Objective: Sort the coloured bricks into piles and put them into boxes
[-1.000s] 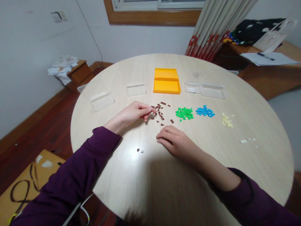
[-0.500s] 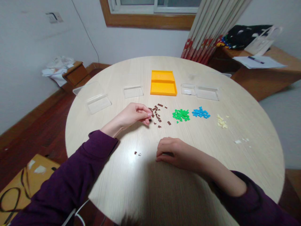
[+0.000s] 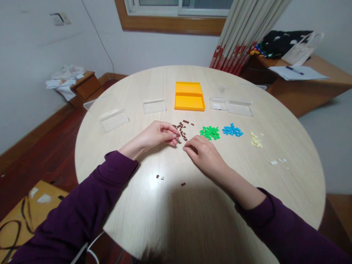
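My left hand [image 3: 160, 135] is pinching a brown piece [image 3: 178, 135]; I can't tell if my right hand [image 3: 202, 150] is gripping anything. Brushing the brown pile [image 3: 180, 126] alongside could scatter it.

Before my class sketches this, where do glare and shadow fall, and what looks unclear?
Head view: whitish glare lies on the round, pale wood-grain table around a small, dark brown piece; head view: a broad dark shadow covers the table's near middle; head view: the clear, rectangular plastic trays blend into the tabletop, and the tiny white pieces look soft, without detail.
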`<state>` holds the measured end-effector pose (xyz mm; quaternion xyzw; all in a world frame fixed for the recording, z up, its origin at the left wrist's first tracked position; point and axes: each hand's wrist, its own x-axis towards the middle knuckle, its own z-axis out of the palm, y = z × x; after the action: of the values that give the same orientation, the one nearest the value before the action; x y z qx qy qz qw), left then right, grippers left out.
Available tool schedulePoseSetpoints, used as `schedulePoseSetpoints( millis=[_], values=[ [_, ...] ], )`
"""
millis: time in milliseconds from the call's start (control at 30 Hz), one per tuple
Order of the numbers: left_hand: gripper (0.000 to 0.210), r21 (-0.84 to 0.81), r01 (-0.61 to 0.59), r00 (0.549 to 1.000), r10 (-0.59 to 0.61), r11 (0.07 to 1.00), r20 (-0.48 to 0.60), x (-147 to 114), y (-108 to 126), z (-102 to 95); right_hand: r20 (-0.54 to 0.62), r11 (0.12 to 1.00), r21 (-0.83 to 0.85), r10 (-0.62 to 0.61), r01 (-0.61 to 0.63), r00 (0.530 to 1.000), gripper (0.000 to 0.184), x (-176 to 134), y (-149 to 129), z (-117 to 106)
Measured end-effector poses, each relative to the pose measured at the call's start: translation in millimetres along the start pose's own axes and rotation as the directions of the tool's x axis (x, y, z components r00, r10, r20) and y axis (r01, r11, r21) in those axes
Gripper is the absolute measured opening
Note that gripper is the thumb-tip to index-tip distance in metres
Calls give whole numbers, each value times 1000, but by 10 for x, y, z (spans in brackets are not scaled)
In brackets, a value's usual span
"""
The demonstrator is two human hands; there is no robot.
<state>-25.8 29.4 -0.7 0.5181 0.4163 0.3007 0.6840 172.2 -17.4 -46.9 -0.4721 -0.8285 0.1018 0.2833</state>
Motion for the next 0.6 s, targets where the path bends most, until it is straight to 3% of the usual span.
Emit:
schedulePoseSetpoints(
  millis=[300,600],
  values=[
    [15,-17,25,999,-24,1000,44,7,1,-11,21,999,33,39,-39,999,13,-34,-25,-45],
    [21,-9,45,999,-45,999,8,17,4,-18,-10,998,64,16,-15,1000,19,-47,2,-73]
  ],
)
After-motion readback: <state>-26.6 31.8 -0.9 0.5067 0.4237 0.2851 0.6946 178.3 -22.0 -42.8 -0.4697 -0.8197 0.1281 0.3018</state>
